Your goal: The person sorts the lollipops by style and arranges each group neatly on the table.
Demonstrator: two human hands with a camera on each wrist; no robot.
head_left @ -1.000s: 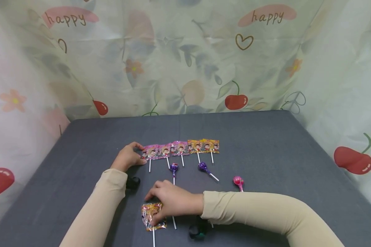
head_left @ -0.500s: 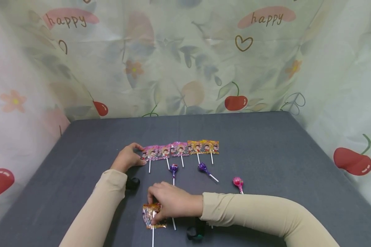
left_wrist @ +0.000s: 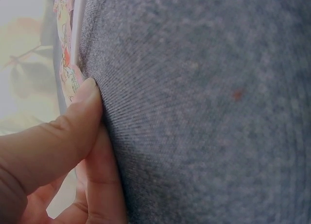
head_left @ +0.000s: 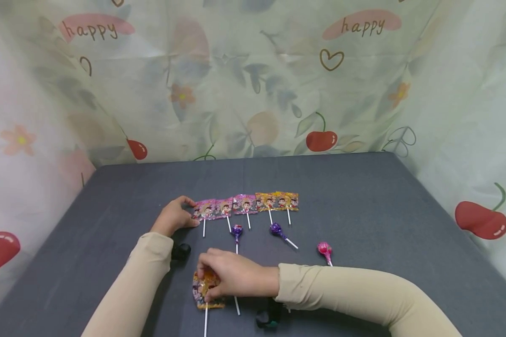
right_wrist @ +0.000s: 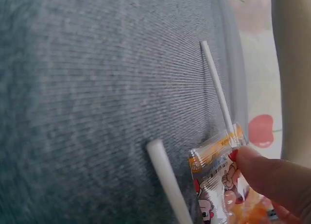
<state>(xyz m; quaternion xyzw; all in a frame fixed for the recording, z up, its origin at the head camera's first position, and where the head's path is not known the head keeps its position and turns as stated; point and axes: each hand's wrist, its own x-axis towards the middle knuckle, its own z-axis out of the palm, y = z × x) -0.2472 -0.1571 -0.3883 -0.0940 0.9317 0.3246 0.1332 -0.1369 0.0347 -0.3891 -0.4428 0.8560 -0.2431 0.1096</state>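
Note:
My left hand (head_left: 174, 216) holds the left edge of a pink-wrapped lollipop (head_left: 204, 208) at the end of a row, thumb at the lower corner and a finger at the upper one. In the left wrist view, the thumb (left_wrist: 82, 105) touches that wrapper's edge. Nearer the front, my right hand (head_left: 238, 275) pinches an orange-wrapped lollipop (head_left: 201, 292) by its flat wrapper, with the white stick towards me. The right wrist view has the thumb pressing this wrapper (right_wrist: 214, 170) near the stick. The hand hides part of it.
Pink lollipops (head_left: 245, 204) and orange ones (head_left: 287, 201) continue the row rightward. Loose round lollipops lie in front: a purple one (head_left: 237, 230), another purple one (head_left: 276, 228) and a pink one (head_left: 324, 248). Patterned curtains (head_left: 236, 93) stand behind the grey table (head_left: 350, 187).
My right hand has shifted slightly, and the orange-wrapped lollipop has moved a little away from me with its stick leaning more to the left. My left hand stays put.

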